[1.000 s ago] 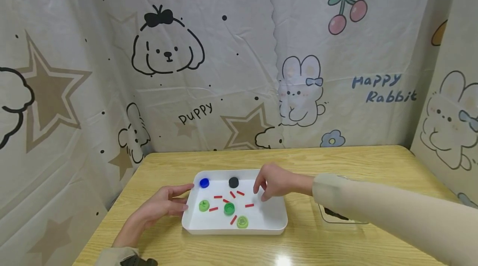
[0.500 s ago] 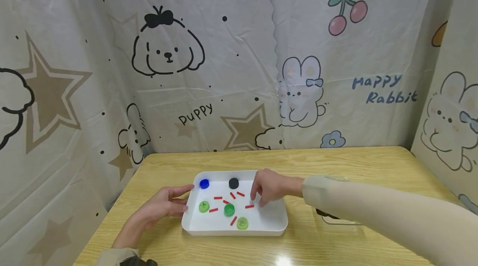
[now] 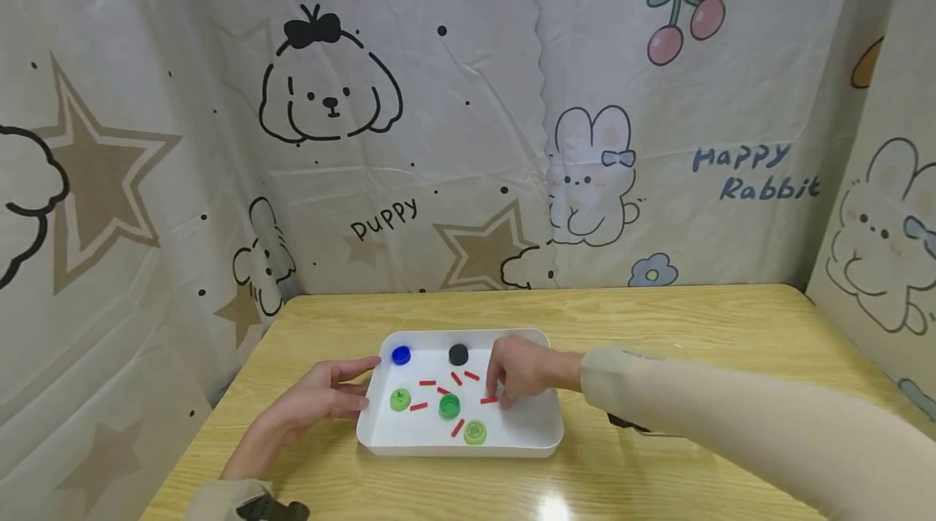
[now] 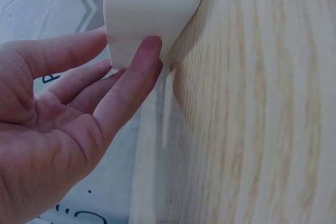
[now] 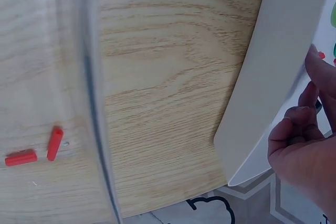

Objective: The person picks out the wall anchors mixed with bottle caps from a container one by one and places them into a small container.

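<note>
A shallow white tray holds several short red sticks, a blue cap, a black cap, a dark green cap and two light green caps. My left hand touches the tray's left side, its digits fairly straight; in the left wrist view the fingertips rest on the outer wall. Inside the tray, my right hand reaches down with thumb and index finger at the right end of one red stick. I cannot tell whether they pinch it. Its other fingers are curled.
A clear box stands right of the tray, partly hidden by the right sleeve in the head view; two red sticks lie in it. The wooden table meets a printed curtain behind.
My right hand has moved left and down within the tray to the red stick, after hovering to its right. The left hand keeps its place at the tray. The caps have not moved.
</note>
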`<state>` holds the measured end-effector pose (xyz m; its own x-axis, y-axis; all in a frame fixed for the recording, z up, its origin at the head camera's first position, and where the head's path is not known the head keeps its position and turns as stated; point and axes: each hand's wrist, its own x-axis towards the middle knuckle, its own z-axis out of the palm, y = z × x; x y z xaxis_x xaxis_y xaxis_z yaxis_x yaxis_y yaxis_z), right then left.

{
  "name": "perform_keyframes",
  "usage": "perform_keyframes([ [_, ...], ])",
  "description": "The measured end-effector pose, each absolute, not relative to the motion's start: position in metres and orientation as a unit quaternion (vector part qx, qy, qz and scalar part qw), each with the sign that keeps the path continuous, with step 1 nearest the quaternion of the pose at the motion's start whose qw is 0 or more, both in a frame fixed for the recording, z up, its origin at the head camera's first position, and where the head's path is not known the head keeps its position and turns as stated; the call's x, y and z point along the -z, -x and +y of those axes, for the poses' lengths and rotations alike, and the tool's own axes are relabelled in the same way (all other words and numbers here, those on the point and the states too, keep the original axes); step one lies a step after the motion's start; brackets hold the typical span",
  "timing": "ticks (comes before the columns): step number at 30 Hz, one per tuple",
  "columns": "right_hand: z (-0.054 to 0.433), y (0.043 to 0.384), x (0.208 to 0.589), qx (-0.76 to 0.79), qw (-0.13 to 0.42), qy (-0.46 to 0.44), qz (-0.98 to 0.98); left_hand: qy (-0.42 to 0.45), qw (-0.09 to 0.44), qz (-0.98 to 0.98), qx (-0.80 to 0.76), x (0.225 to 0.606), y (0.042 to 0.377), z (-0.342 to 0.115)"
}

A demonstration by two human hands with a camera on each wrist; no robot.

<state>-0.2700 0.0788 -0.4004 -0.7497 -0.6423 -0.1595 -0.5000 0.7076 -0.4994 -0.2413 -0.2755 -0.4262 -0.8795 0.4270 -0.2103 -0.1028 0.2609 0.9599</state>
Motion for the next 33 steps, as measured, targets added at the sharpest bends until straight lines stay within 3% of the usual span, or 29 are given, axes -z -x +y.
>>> perform_keyframes([
  [19,0.075,0.272,0.401,0.227,0.165,0.297,0.913,-0.109,0.224,0.757,-0.605,0.426,0.241,-0.275],
  [33,0.087,0.282,0.404,0.276,0.208,0.262,0.901,-0.113,0.224,0.754,-0.608,0.427,0.241,-0.275],
])
